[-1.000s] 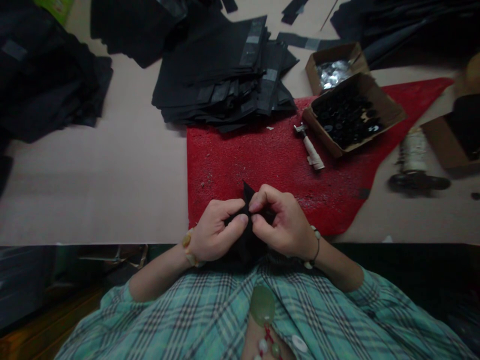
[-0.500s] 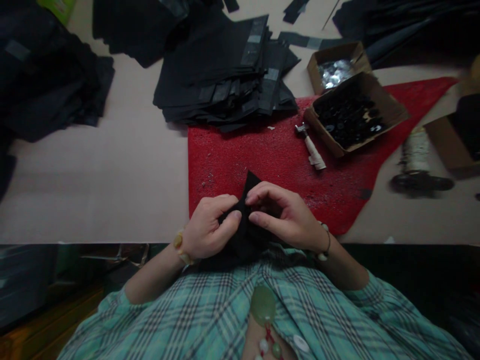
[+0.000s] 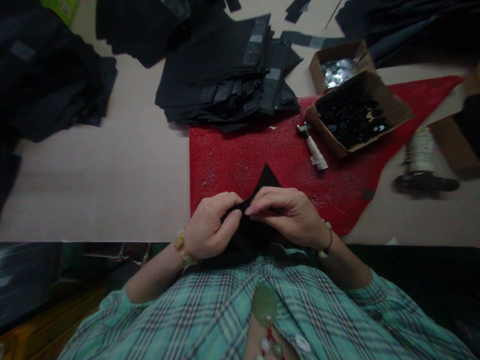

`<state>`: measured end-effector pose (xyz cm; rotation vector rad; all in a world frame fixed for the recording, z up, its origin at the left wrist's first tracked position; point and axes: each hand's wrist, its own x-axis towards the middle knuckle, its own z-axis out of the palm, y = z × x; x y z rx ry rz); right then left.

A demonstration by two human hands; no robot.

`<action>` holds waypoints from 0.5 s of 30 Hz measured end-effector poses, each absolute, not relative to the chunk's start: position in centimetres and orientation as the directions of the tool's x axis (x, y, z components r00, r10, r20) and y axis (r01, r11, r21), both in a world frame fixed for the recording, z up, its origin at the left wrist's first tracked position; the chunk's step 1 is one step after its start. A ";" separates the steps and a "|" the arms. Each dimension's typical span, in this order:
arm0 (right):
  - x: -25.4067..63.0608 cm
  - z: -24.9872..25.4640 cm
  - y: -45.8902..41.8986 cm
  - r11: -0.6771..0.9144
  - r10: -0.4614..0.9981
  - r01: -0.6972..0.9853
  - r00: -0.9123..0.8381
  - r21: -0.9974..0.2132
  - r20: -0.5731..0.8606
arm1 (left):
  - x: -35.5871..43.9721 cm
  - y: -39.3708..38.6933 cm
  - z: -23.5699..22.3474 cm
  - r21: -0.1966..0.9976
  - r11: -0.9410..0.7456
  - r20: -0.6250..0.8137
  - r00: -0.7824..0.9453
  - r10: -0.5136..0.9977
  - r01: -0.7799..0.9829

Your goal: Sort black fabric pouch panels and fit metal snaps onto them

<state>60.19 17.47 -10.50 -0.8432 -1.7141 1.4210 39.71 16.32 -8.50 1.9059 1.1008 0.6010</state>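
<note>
Close to my body, at the table's front edge, a piece of black fabric (image 3: 249, 235) is bunched between my hands, one pointed corner standing up over the red mat. My left hand (image 3: 214, 224) is closed on the fabric, thumb and forefinger pinching it. From the other side my right hand (image 3: 290, 215) pinches at the same spot with thumb and fingertips together. Whether a small part sits in that pinch is too small to make out. Beyond the hands lies a small hammer (image 3: 312, 146) with a wrapped white handle, on the red mat (image 3: 232, 155).
Stacked black fabric pieces (image 3: 213, 65) lie behind the mat, with another dark pile (image 3: 48, 80) at left. An open box of black discs (image 3: 348, 117) overlaps a box of shiny metal pieces (image 3: 339, 70). A wrapped tool (image 3: 420, 155) stands at right.
My right fingertips have closed together against the fabric. The fabric's pointed corner has shifted right and stands out more. My left hand keeps its pinch.
</note>
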 end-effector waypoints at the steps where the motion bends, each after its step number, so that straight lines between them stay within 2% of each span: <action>1: 60.3 -10.4 17.6 0.183 0.840 0.037 -0.525 -0.982 0.137 | 39.7 16.3 -8.6 0.844 -0.267 -0.005 0.505 0.863 0.465; 6: 60.4 -9.8 17.8 0.242 0.804 0.108 -0.579 -0.964 0.136 | 39.8 16.4 -9.0 0.829 -0.283 -0.013 0.522 0.853 0.482; 12: 60.3 -9.4 17.5 0.176 0.875 0.206 -0.481 -0.963 0.057 | 39.8 16.8 -8.8 0.746 -0.386 0.005 0.576 0.817 0.543; 15: 60.5 -9.4 17.3 0.194 0.884 0.242 -0.463 -0.951 0.063 | 39.7 16.8 -8.8 0.700 -0.455 0.033 0.612 0.790 0.550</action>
